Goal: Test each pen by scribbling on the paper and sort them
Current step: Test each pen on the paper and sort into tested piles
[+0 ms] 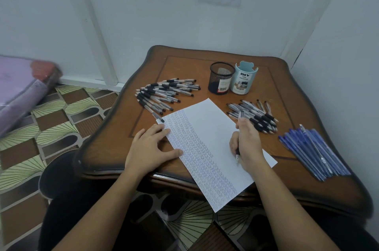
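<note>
A white sheet of paper [207, 127] lies slanted on the wooden table [123, 127], its left half covered in blue scribbles. My left hand [150, 150] rests flat on the paper's left edge, fingers spread. My right hand [247, 144] grips a clear pen with a black grip [238, 153], tip down near the paper's right side. A heap of black-grip pens [164, 95] lies at the back left. A second heap of similar pens [255, 114] sits just behind my right hand. Blue pens [313, 152] lie in a bundle at the right.
A black mesh pen cup [221, 80] and a pale blue desk organizer [244, 78] stand side by side at the back of the table. Walls close in behind and to the right. A purple bundle [18, 95] lies on the patterned floor at the left.
</note>
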Action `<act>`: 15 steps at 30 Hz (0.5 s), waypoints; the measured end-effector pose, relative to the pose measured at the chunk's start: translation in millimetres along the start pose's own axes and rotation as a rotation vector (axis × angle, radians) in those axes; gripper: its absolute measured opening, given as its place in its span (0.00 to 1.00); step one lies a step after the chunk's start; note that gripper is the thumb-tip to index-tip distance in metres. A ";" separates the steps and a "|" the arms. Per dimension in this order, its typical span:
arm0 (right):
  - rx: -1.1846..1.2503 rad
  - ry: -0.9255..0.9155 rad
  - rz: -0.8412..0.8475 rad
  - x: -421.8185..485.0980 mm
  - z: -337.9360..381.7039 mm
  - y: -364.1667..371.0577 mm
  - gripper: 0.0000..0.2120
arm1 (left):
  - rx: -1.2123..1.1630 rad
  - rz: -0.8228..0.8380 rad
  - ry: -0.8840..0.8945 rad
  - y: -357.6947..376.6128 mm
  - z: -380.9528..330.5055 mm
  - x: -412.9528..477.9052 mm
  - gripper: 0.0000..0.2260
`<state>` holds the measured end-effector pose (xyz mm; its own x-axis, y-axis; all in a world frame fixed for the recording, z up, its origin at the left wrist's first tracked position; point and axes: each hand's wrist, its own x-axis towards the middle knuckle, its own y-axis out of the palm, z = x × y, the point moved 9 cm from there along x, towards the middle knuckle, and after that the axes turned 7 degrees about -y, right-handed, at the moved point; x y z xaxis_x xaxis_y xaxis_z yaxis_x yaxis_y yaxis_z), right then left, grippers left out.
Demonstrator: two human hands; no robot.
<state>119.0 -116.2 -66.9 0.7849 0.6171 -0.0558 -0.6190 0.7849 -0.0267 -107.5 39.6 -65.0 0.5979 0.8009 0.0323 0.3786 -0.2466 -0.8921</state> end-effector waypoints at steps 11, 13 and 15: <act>0.062 0.219 0.023 8.9 -5.6 4.8 0.10 | 0.011 0.008 0.005 0.4 -0.1 0.0 0.46; -0.001 0.250 0.057 16.3 -5.3 0.8 0.13 | 0.014 0.008 0.007 0.3 -0.5 -0.2 0.47; -0.176 0.158 0.092 31.0 5.8 -8.3 0.12 | 0.009 0.009 0.006 0.1 -0.8 -0.4 0.50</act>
<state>148.6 -103.2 -62.6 0.7195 0.6585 -0.2206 -0.6938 0.6954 -0.1871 -107.1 38.8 -64.7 0.6058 0.7952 0.0269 0.3666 -0.2490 -0.8964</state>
